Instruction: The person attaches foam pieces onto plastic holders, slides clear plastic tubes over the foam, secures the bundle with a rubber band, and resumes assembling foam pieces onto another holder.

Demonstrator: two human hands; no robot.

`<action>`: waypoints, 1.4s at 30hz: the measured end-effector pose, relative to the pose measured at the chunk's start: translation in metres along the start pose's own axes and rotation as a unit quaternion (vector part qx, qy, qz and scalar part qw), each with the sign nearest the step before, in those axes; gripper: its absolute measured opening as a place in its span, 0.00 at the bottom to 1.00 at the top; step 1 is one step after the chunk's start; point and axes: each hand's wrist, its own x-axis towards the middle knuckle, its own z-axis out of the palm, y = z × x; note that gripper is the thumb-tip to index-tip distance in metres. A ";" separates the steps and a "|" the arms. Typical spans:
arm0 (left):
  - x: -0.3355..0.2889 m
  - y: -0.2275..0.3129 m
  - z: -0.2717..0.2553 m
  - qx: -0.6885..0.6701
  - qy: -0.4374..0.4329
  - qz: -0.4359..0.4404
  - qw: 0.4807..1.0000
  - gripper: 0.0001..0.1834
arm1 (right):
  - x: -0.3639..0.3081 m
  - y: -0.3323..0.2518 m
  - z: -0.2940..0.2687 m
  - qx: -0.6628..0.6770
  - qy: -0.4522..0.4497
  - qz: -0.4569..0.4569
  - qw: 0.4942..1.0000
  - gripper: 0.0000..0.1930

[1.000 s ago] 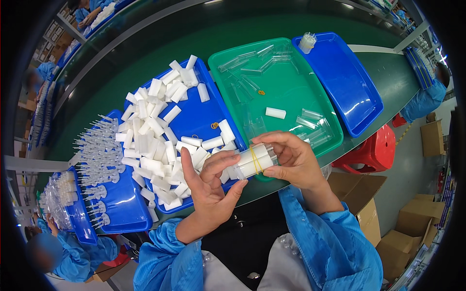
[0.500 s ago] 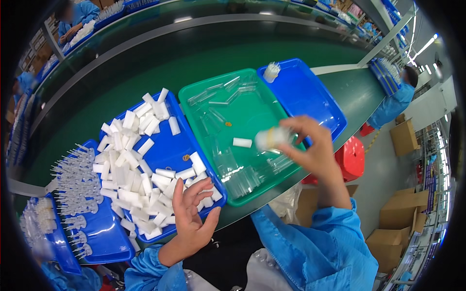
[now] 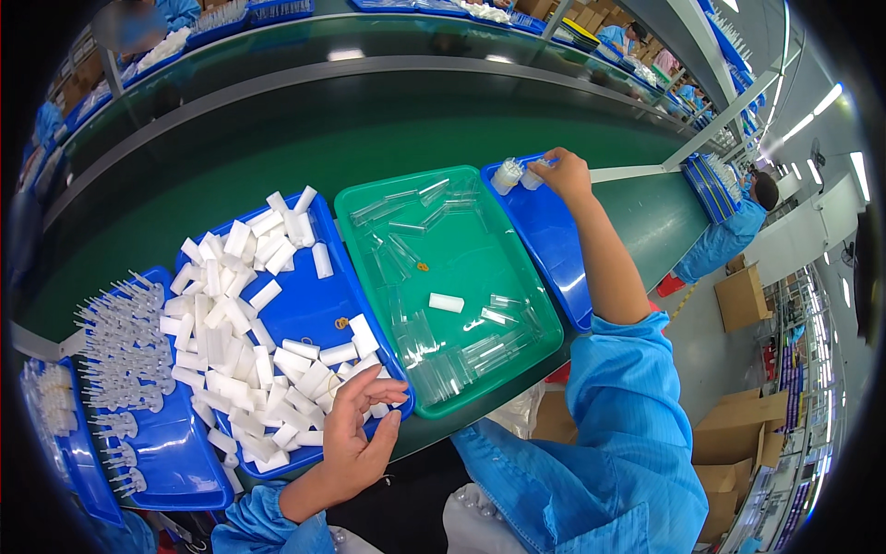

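Note:
My right hand (image 3: 565, 174) reaches to the far end of the right blue tray (image 3: 556, 258), its fingers closed on a bundle of clear tubes (image 3: 532, 177). Right beside it, a similar white-and-clear bundle (image 3: 507, 175) stands upright in that tray. My left hand (image 3: 343, 457) hovers at the near edge of the blue tray of white cylinders (image 3: 245, 369), palm turned inward. Its fingers are loosely curled, apart from the thumb, with nothing seen in them. Between the hands lies a green tray (image 3: 443, 245) with clear tubes, one white cylinder (image 3: 446, 302) and small tan bands (image 3: 422, 267).
Farther left, a blue tray (image 3: 180, 462) bears rows of white pronged parts (image 3: 125, 342). A metal rail (image 3: 305, 74) runs behind the green work surface (image 3: 277, 138). Cardboard boxes (image 3: 738, 425) stand on the floor at right. A co-worker in blue (image 3: 729, 235) sits beyond.
My right hand has carried the bundle from above the green tray to the far end of the right blue tray, beside the other bundle. My left hand stays nearly in place.

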 end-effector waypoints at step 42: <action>-0.083 0.078 -0.214 0.554 0.286 -0.085 0.777 0.08 | -0.224 -0.226 -0.033 0.208 -0.334 -0.493 0.776 0.07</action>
